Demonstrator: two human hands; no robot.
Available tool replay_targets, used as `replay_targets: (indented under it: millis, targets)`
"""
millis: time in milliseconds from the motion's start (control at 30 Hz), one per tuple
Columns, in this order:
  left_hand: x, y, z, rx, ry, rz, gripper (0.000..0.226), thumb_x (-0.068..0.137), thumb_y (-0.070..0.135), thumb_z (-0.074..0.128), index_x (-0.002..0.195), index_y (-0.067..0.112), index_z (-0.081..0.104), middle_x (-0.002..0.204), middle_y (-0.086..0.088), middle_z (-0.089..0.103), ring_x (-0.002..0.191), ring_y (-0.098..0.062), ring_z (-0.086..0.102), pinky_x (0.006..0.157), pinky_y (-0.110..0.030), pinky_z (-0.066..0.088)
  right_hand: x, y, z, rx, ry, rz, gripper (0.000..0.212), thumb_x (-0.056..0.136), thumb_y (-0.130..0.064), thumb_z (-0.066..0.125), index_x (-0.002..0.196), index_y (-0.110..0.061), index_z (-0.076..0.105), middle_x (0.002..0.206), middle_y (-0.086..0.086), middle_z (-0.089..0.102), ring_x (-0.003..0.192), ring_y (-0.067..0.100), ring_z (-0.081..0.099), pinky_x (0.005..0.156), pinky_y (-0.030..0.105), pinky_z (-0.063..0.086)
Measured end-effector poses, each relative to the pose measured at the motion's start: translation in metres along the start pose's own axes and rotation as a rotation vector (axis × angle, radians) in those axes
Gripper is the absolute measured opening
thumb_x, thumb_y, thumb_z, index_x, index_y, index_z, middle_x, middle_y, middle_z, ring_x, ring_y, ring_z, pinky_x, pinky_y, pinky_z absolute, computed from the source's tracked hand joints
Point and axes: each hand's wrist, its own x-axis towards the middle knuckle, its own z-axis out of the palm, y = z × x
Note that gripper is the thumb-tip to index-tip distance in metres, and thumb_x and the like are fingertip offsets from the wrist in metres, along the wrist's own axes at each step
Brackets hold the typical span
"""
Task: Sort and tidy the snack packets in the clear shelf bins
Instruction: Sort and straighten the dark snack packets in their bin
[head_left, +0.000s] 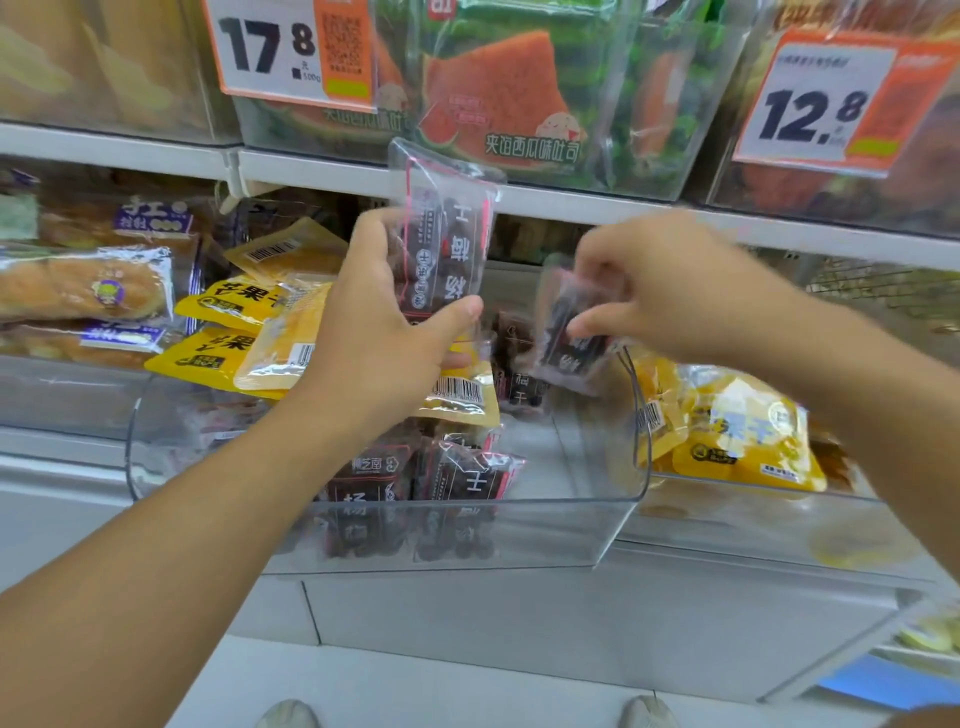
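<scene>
Left hand (382, 332) gripping dark packet (447, 244) upright mid-frame, right hand (670, 291) pinching blurred dark packet (571, 332), over clear bin (519, 525).

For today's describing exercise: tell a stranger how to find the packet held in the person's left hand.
Start at the clear middle bin on the lower shelf, under the 17.8 price tag. Above it the left hand holds one dark packet upright. Unlike the yellow packets beside it and the blurred packet in the right hand, it stands tallest, lettering sharp.

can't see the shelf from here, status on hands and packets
Left hand holds dark clear-edged snack packet upright. Right hand pinches second dark packet. Yellow packets mixed in clear bin.
</scene>
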Motion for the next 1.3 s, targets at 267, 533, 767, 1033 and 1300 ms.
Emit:
replay_targets:
  millis: [267, 533, 767, 1033, 1300]
  targets:
    - [0.002, -0.008, 0.005, 0.050, -0.039, -0.018, 0.031, 0.090, 0.010, 0.072, 0.113, 0.003, 0.052, 0.100, 0.002, 0.067, 0.086, -0.012, 0.070, 0.061, -0.030, 0.062, 0.057, -0.014, 0.084, -0.335, -0.291, 0.023, 0.025, 0.080, -0.014, 0.081, 0.096, -0.012, 0.062, 0.085, 0.007, 0.061, 0.071, 0.029, 0.059, 0.055, 0.031, 0.044]
    - [0.004, -0.011, 0.008, 0.006, -0.149, -0.042, 0.027, 0.085, 0.008, 0.078, 0.108, 0.012, 0.063, 0.090, -0.001, 0.072, 0.080, -0.018, 0.074, 0.063, -0.031, 0.062, 0.031, 0.004, 0.040, 0.669, -0.301, -0.053, 0.078, 0.065, -0.020, 0.092, 0.134, -0.021, 0.055, 0.127, -0.001, 0.066, 0.116, 0.021, 0.063, 0.098, 0.036, 0.050]
    - [0.000, -0.008, 0.013, 0.237, -0.196, 0.125, 0.028, 0.075, 0.025, 0.088, 0.093, 0.027, 0.065, 0.086, 0.008, 0.071, 0.076, -0.004, 0.067, 0.066, -0.024, 0.058, -0.007, -0.007, 0.010, 1.071, 0.029, -0.027, 0.016, 0.076, -0.016, 0.078, 0.086, -0.009, 0.068, 0.068, 0.008, 0.067, 0.061, 0.008, 0.065, 0.053, 0.019, 0.053]
    - [0.005, -0.007, -0.013, 0.940, -0.427, 0.210, 0.093, 0.063, 0.076, 0.070, 0.141, 0.028, 0.052, 0.145, 0.008, 0.048, 0.135, -0.015, 0.043, 0.111, -0.040, 0.040, 0.003, -0.001, 0.032, -0.021, -0.126, -0.032, 0.031, 0.073, -0.043, 0.084, 0.077, -0.022, 0.062, 0.074, -0.006, 0.060, 0.076, 0.025, 0.059, 0.069, 0.037, 0.052]
    - [0.009, -0.013, -0.013, 1.077, -0.557, 0.163, 0.053, 0.082, 0.061, 0.067, 0.129, 0.037, 0.063, 0.142, 0.011, 0.050, 0.133, -0.018, 0.044, 0.118, -0.045, 0.027, 0.033, -0.015, 0.076, -0.318, -0.223, 0.033, 0.036, 0.078, -0.030, 0.084, 0.090, -0.017, 0.052, 0.096, 0.010, 0.061, 0.080, 0.033, 0.057, 0.066, 0.037, 0.045]
